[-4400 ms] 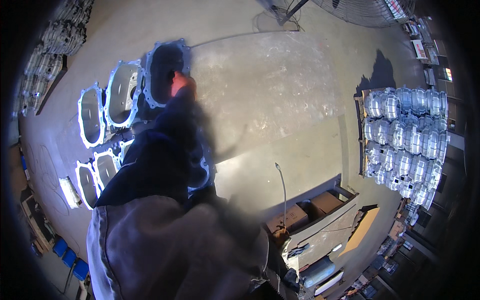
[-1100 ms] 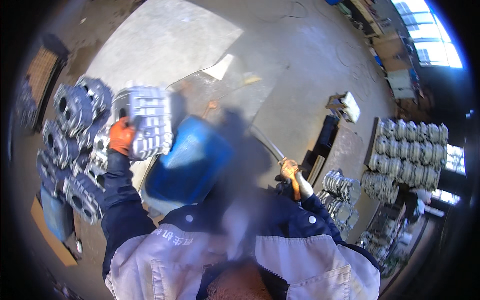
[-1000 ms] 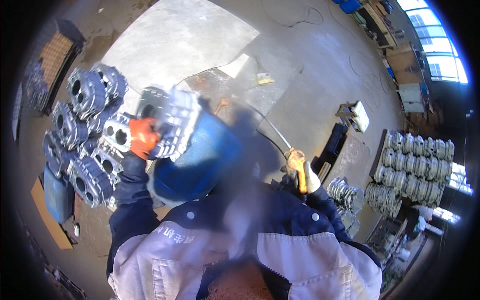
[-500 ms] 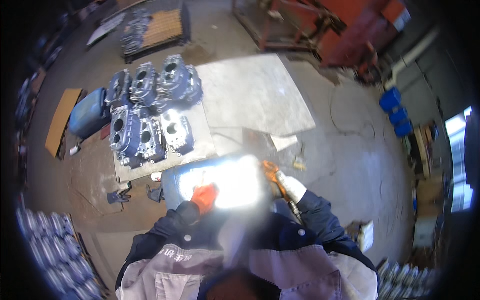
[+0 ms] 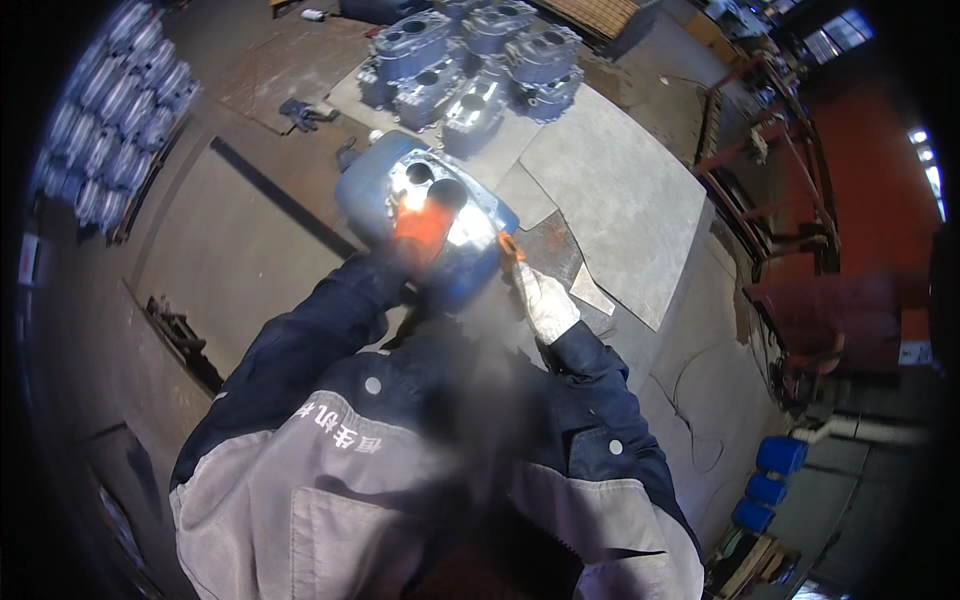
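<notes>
The person looks down at a shiny metal casting [image 5: 440, 195] with round holes in its top. It sits on a blue drum [image 5: 365, 195], right in front of the person.

The left hand [image 5: 422, 228] wears an orange glove. It lies on top of the casting, near one of the round holes. The picture is too blurry to tell if the fingers are closed around an edge or just pressing flat.

The right hand [image 5: 545, 300] wears a white glove. It is just beside the right side of the drum. It is closed around a small orange tool [image 5: 508, 247], and the tip of the tool points at the edge of the casting.

Behind the drum, more grey metal castings [image 5: 475, 55] stand close together on the floor. A big flat grey sheet [image 5: 620, 200] lies on the floor to the right of them. Far to the left, many shiny round parts [image 5: 125, 120] are stacked in rows. A red metal frame [image 5: 800, 200] stands on the right. Some small blue cans [image 5: 770, 475] sit low on the right, well apart from the hands.
</notes>
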The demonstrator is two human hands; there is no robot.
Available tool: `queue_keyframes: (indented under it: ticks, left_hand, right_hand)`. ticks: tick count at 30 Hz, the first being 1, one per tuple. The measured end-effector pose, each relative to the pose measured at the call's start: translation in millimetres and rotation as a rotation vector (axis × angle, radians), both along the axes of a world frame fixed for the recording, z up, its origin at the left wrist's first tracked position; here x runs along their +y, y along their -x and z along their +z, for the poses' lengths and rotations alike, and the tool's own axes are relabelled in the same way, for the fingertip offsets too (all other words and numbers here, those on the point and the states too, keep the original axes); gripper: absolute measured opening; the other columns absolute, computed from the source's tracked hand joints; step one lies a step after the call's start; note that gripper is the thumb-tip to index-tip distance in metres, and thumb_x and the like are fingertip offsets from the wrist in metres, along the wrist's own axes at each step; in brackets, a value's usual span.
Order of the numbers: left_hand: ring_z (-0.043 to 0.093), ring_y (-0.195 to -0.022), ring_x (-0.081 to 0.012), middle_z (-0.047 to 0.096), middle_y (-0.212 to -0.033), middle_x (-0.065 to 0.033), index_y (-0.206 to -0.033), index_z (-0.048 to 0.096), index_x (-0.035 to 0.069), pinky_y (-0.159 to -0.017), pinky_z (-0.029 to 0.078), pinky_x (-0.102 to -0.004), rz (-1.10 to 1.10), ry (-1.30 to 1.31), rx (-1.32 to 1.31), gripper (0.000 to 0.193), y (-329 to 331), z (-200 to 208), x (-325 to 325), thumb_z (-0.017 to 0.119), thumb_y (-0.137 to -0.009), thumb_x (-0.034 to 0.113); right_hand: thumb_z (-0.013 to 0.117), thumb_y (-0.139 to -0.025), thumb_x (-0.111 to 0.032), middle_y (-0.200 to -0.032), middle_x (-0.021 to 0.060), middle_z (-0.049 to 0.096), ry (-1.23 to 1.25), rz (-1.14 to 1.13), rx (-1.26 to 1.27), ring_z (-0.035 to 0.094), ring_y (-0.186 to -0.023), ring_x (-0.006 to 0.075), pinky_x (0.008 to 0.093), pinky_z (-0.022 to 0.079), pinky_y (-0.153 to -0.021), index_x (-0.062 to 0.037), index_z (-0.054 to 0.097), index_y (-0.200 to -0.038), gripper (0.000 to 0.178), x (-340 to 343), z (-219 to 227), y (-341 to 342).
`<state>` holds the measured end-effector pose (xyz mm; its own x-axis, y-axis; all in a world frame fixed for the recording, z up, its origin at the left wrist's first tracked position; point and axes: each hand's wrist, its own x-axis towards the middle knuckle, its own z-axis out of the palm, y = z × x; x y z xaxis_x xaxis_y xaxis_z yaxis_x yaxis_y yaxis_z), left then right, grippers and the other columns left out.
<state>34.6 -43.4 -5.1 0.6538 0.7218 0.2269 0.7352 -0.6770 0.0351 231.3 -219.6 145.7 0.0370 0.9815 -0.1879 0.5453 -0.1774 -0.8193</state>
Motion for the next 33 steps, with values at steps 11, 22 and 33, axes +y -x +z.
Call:
queue_keyframes:
  ticks: [11, 22, 33]
  left_hand:
    - [0.05, -0.118, -0.0282, 0.056, -0.123, -0.0113, -0.13, 0.046, 0.013, -0.096, 0.037, -0.056, 0.129, 0.25, 0.218, 0.047, -12, 24, -14, 0.055, -0.087, 0.027]
    - [0.049, -0.123, -0.0348, 0.058, -0.125, -0.0173, -0.136, 0.041, 0.004, -0.099, 0.043, -0.0472, 0.063, 0.372, 0.443, 0.067, -33, 54, -1, 0.066, -0.081, 0.035]
    - [0.062, -0.093, -0.0416, 0.065, -0.092, -0.0274, -0.117, 0.045, -0.008, -0.089, 0.046, -0.0446, -0.121, 0.254, 0.49, 0.057, -27, 21, 28, 0.065, -0.076, 0.026]
  right_hand:
    - [0.024, -0.097, -0.06, -0.103, 0.0232, 0.064, 0.348, -0.265, 0.041, 0.061, -0.097, 0.0387, 0.0415, 0.044, -0.087, -0.0076, 0.059, -0.12, 0.067, -106, -6, -47]
    - [0.045, -0.098, -0.046, -0.11, 0.0047, 0.063, 0.104, -0.623, 0.905, 0.059, -0.095, 0.012, 0.0245, 0.047, -0.083, -0.0017, 0.055, -0.126, 0.054, -209, -35, -48]
    - [0.046, -0.099, -0.039, -0.104, 0.0124, 0.066, -0.021, -0.787, 1.566, 0.067, -0.08, 0.0201, 0.0335, 0.057, -0.069, -0.0023, 0.054, -0.124, 0.046, -197, -110, -55]
